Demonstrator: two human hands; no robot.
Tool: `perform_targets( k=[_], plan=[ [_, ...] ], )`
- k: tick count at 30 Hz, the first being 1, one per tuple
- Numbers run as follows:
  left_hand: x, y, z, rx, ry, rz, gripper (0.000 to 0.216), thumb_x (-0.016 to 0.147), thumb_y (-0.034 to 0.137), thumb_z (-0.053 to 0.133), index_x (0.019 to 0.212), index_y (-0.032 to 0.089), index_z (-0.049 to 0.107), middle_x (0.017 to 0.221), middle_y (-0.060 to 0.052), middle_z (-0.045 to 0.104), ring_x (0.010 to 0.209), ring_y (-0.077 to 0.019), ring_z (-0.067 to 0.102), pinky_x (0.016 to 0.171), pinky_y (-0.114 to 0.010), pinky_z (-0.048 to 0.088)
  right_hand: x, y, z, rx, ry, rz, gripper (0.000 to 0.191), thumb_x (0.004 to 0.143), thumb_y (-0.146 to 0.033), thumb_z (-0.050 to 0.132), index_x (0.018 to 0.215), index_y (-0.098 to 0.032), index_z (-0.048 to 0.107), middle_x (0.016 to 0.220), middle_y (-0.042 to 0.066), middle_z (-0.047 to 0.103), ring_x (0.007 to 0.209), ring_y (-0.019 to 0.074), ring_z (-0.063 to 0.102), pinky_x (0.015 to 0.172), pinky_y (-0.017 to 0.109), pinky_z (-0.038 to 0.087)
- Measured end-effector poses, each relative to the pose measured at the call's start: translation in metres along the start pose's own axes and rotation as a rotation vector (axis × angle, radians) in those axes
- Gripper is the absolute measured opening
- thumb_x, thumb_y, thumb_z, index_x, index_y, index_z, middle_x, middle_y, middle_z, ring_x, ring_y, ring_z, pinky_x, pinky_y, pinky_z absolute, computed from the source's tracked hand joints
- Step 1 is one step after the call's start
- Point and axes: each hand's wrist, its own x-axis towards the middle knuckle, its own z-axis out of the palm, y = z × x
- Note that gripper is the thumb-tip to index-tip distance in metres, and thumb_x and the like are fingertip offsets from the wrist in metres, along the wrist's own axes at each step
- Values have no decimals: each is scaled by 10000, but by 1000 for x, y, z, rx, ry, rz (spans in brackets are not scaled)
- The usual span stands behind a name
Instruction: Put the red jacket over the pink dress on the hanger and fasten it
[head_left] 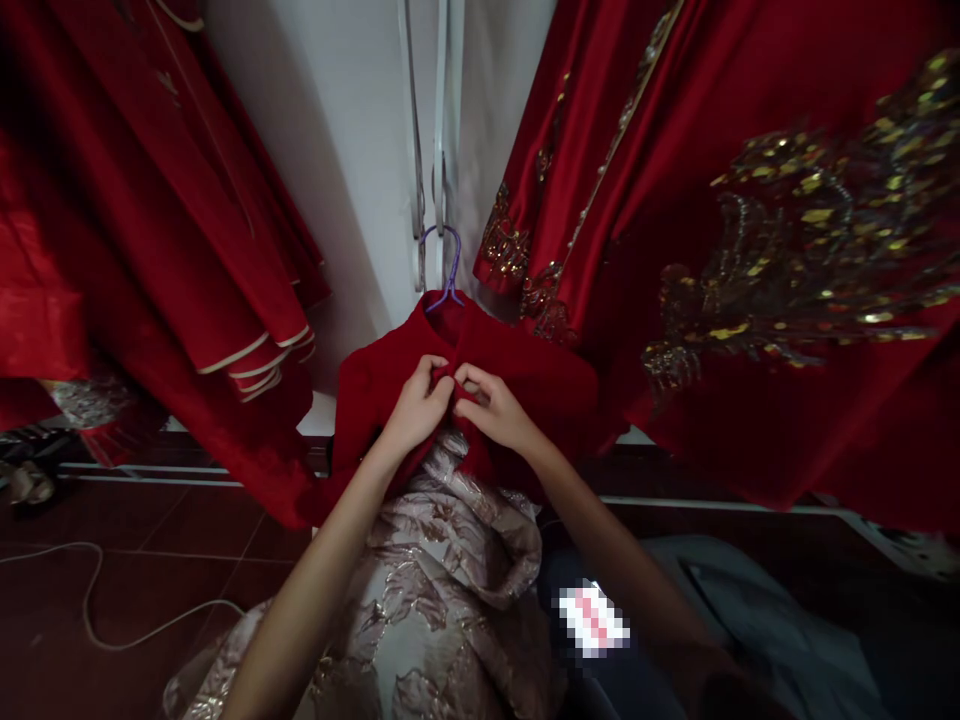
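Note:
A dark red jacket (375,375) hangs in front of me on a purple hanger (451,285). Both my hands meet at its front opening, just under the collar. My left hand (424,405) pinches one front edge of the jacket between thumb and fingers. Close beside it, my right hand (495,408) pinches the other edge. Whatever fastening lies between the fingertips is too small to make out. Below the hands, a pale, shiny brocade garment (457,545) with a leaf-like pattern shows under the open jacket and spreads downward.
Red garments with pale trim (225,300) hang at the left. On the right hang red garments with gold sequins (810,240). White metal bars (439,120) run down the wall behind. A white cable (97,590) lies on the dark tiled floor.

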Motion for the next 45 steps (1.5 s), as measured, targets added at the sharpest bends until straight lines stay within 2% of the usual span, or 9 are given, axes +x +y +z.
perform_targets(
  k=[3, 8, 11, 16, 20, 25, 32, 38, 45],
  plan=[
    [-10, 1, 10, -84, 27, 24, 236, 740, 167, 472, 974, 195, 474, 943, -28, 565, 878, -133, 544, 826, -253, 429, -5, 1, 4, 75, 41, 51, 156, 687, -272, 533, 755, -229, 400, 689, -40, 417, 637, 121, 442, 603, 232, 381],
    [-37, -21, 27, -171, 145, 31, 325, 745, 163, 484, 1067, 206, 488, 1032, -63, 584, 944, -151, 568, 874, -296, 450, -13, 18, 2, 176, 130, 40, 240, 691, -281, 616, 821, -239, 418, 795, -25, 462, 751, 130, 503, 689, 247, 421],
    [-44, -32, 36, -291, 257, -5, 237, 758, 211, 535, 991, 199, 492, 989, -71, 593, 922, -150, 590, 864, -309, 473, -19, 24, 2, 199, 78, 26, 259, 716, -282, 637, 893, -243, 451, 882, -5, 498, 819, 130, 522, 693, 242, 437],
    [-46, -36, 41, -313, 349, 20, 164, 729, 216, 610, 858, 179, 516, 876, -32, 582, 851, -129, 598, 809, -280, 496, -24, 26, 4, 139, 131, -17, 242, 752, -301, 620, 939, -228, 483, 929, 19, 535, 838, 128, 548, 680, 240, 469],
    [-46, -35, 39, -304, 346, 44, 141, 746, 189, 597, 866, 171, 525, 878, -27, 579, 851, -118, 594, 799, -256, 494, -24, 25, 4, 68, 133, -41, 229, 763, -284, 604, 959, -215, 508, 937, 30, 562, 850, 132, 572, 681, 240, 493],
    [-46, -35, 37, -301, 375, 58, 143, 766, 189, 588, 877, 178, 499, 871, -25, 568, 827, -113, 588, 764, -244, 501, -24, 21, 3, -63, 236, -63, 173, 777, -280, 584, 925, -202, 537, 892, 32, 605, 813, 132, 601, 673, 242, 514],
    [-51, -23, 28, -34, 278, 141, 125, 784, 149, 529, 904, 186, 531, 905, -32, 551, 855, -124, 575, 778, -254, 505, -22, 13, 10, -151, 241, -89, 169, 789, -283, 583, 931, -192, 580, 899, 42, 650, 799, 139, 628, 678, 259, 534],
    [-53, -6, 17, 124, 204, 193, 112, 797, 187, 536, 903, 190, 575, 887, -28, 598, 829, -127, 597, 791, -251, 496, -26, 12, 10, -144, 301, -121, 185, 803, -300, 588, 949, -193, 625, 954, 55, 663, 828, 148, 637, 713, 275, 551],
    [-50, -3, 14, 206, 168, 204, 98, 814, 207, 519, 888, 189, 581, 873, -25, 625, 797, -124, 611, 770, -242, 490, -29, 17, 8, -79, 319, -91, 276, 765, -331, 641, 1010, -205, 662, 982, 58, 659, 845, 158, 642, 729, 291, 578]
  ],
)
